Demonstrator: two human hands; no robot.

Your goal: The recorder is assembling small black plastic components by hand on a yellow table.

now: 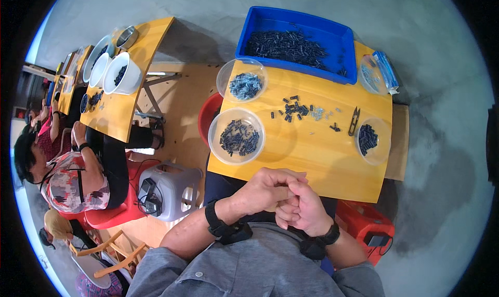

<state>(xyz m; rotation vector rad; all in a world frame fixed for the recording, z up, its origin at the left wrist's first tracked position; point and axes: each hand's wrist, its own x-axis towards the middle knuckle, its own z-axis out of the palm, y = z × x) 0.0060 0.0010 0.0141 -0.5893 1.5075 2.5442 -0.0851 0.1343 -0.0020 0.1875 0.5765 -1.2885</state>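
Note:
Just past the near edge of the yellow table (306,164), my left hand (264,191) and my right hand (305,209) meet in front of my chest. The fingers of both are curled and pressed against each other. Whatever lies between them, if anything, is hidden. Closest to my left hand stands a clear round bowl (211,141) holding short dark tubular pieces (239,137). Farther in, a loose cluster of dark pieces (296,108) lies beside small clear bits (318,113). Small black thread snips (354,121) rest to the right, next to another bowl (383,154) of dark pieces.
A large blue tray (296,16) of dark pieces sits across the far edge. Left of it is a bowl (222,81) of clear bits, and at the right a tub (370,74) stands by a blue box (385,70). Co-workers sit at tables on the left, one in a patterned top (67,185).

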